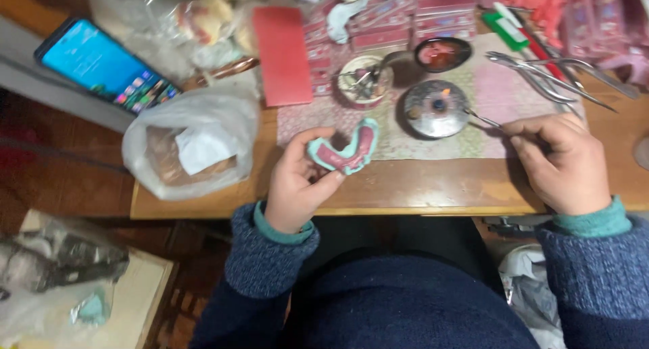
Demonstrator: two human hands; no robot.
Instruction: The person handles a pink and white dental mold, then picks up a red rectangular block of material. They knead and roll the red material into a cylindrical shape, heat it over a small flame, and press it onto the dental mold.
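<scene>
Wax work fills this moment at a cluttered wooden table (433, 187). The left hand (297, 183) grips a horseshoe-shaped dental model (345, 149), teal at its edges with pink wax along its ridge, fingers curled round one end so that it hangs just above the table's front edge. The right hand (564, 163) is closed round a thin metal instrument (483, 119), whose tip reaches to a small round metal burner (436, 107) with a little flame at its middle. Behind the burner stand a small dish of red wax (443, 53) and a round dish of small metal parts (364, 82); pliers (547, 72) lie to the right, a pink wax sheet (282, 55) to the left. A plastic bag (186, 149) rests at the table's left corner, just beside a phone (108, 66) with its screen lit. The risks I judge from here: a tip held too long in the flame could overheat and melt too much of the pink ridge; the model, held by one end over the edge, could slip and fall to the lap or floor; and a sleeve (595, 254) passing near the flame could scorch.
</scene>
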